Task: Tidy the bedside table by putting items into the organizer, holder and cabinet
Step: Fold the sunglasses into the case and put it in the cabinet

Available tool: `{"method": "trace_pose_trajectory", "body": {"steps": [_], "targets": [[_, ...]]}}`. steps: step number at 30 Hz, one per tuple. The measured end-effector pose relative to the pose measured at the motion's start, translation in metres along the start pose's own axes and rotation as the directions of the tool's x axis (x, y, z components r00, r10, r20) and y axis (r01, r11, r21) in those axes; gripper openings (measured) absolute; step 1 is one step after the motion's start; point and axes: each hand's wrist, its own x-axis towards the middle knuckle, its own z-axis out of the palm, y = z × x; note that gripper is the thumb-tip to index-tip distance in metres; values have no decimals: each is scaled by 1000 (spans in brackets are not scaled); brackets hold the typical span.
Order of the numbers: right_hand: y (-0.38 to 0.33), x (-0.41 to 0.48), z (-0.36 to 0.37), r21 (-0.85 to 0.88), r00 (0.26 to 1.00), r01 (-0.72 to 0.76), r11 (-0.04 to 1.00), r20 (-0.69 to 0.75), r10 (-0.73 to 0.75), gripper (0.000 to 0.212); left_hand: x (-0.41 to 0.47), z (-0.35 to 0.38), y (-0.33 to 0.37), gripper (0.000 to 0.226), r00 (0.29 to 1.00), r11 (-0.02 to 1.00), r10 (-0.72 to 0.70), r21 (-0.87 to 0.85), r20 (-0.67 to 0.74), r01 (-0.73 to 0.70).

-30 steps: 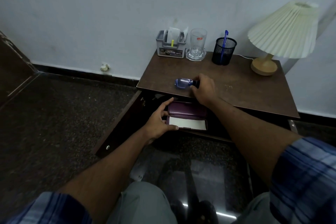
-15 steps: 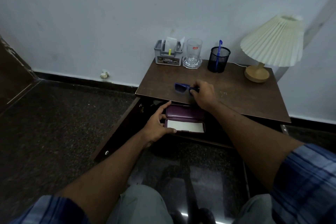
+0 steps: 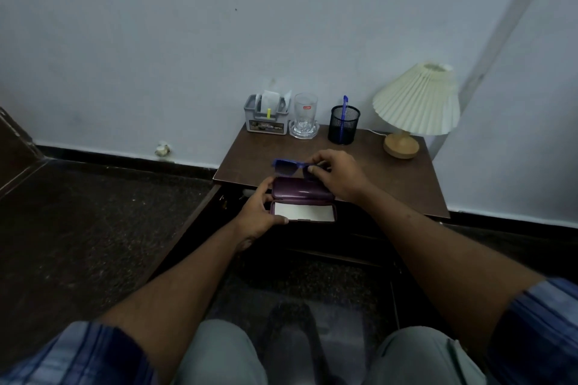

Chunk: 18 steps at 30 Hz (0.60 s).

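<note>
My right hand (image 3: 336, 175) pinches a pair of blue sunglasses (image 3: 286, 166) by their right side and holds them just above the front edge of the brown bedside table (image 3: 391, 184). Directly below them my left hand (image 3: 258, 212) grips the left end of an open purple glasses case (image 3: 301, 200), whose pale lining faces up. The case is held in front of the table's edge, over the open cabinet. At the back of the table stand a grey organizer (image 3: 266, 119) with papers and a black mesh holder (image 3: 343, 124) with a blue pen.
A clear glass (image 3: 305, 117) on a coaster stands between organizer and holder. A cream pleated lamp (image 3: 414, 106) occupies the back right corner. The dark cabinet door (image 3: 184, 231) is swung open to the left. My knees are at the bottom of view.
My right hand lifted the sunglasses off the tabletop and brought them toward me, over the case. My left hand raised the open case closer to the table edge.
</note>
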Motion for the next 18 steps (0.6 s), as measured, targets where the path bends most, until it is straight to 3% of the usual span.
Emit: {"method": "trace_pose_trajectory", "body": {"steps": [5,18], "targets": [[4,-27,-15,-60,996,39,997,85,-34,13,2,15,16,108,999,998,41,-50,23,-39],[43,-72,-36,-105,997,56,993,67,-49,16,18,48,23,109,993,994,-22,-108,112,34]]}}
